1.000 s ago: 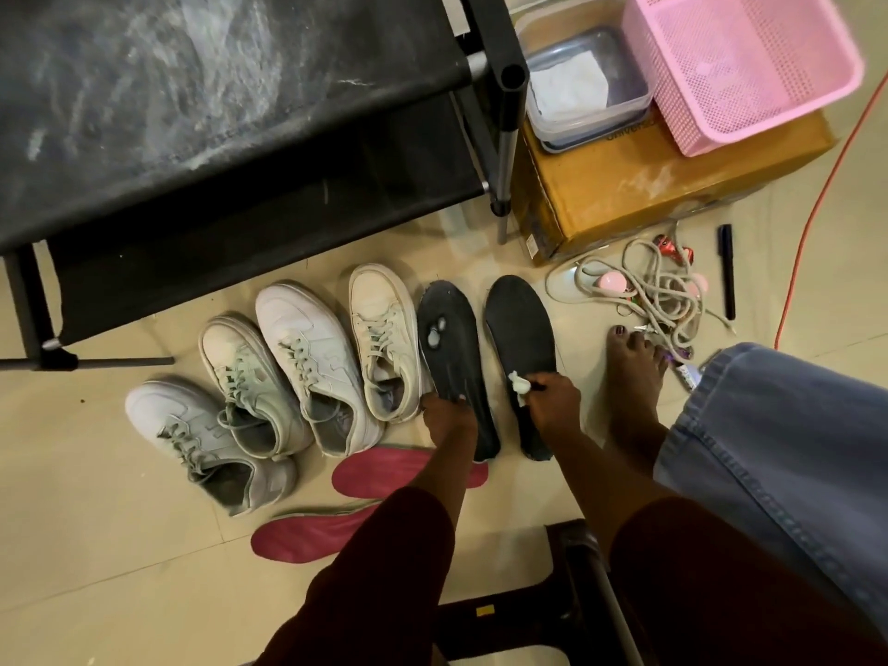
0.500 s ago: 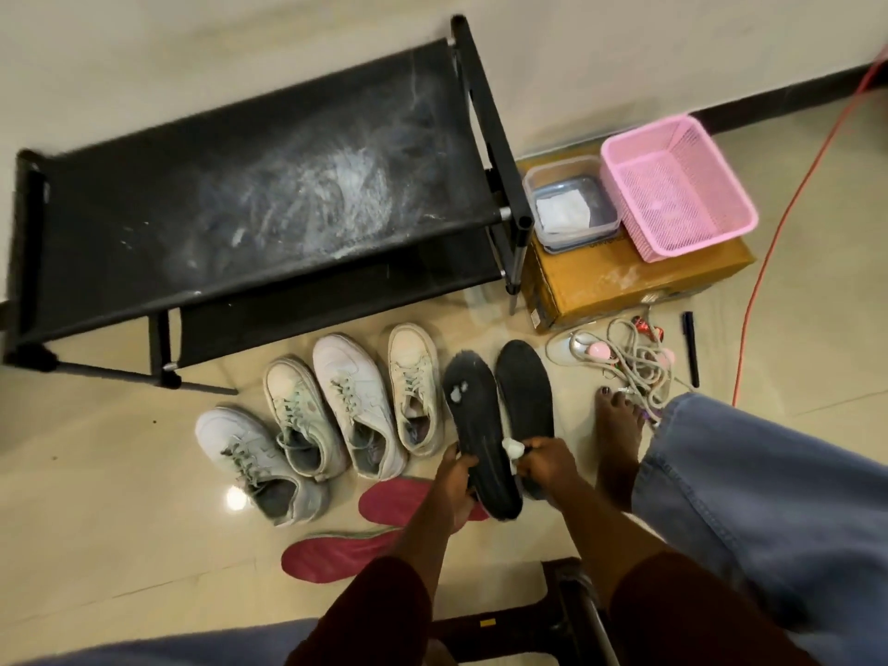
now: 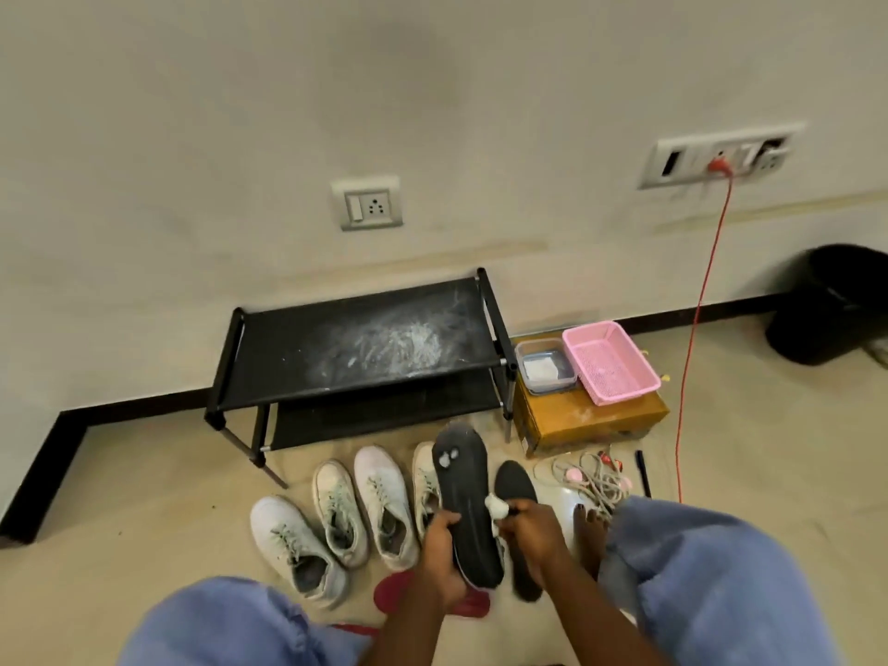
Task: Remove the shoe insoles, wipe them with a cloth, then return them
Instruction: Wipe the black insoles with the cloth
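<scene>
My left hand (image 3: pixel 439 545) grips the heel end of a black insole (image 3: pixel 463 502), lifted off the floor with its toe end pointing away; two pale spots mark its toe. My right hand (image 3: pixel 528 526) pinches a small white cloth (image 3: pixel 497 507) against that insole's right edge. A second black insole (image 3: pixel 519 483) lies on the floor just to the right. Several white sneakers (image 3: pixel 379 502) stand in a row on the left. A red insole (image 3: pixel 399 588) lies on the floor below my left hand, partly hidden.
A black shoe rack (image 3: pixel 365 348) stands against the wall. Right of it, a cardboard box (image 3: pixel 586 420) carries a clear container (image 3: pixel 545 367) and a pink basket (image 3: pixel 610 362). Tangled cords (image 3: pixel 591 478), a red cable (image 3: pixel 696 338) and my bare foot (image 3: pixel 588 531) are at right.
My left hand has lifted the left black insole off the floor and raised it toward me. The view has tilted up, showing the wall and sockets.
</scene>
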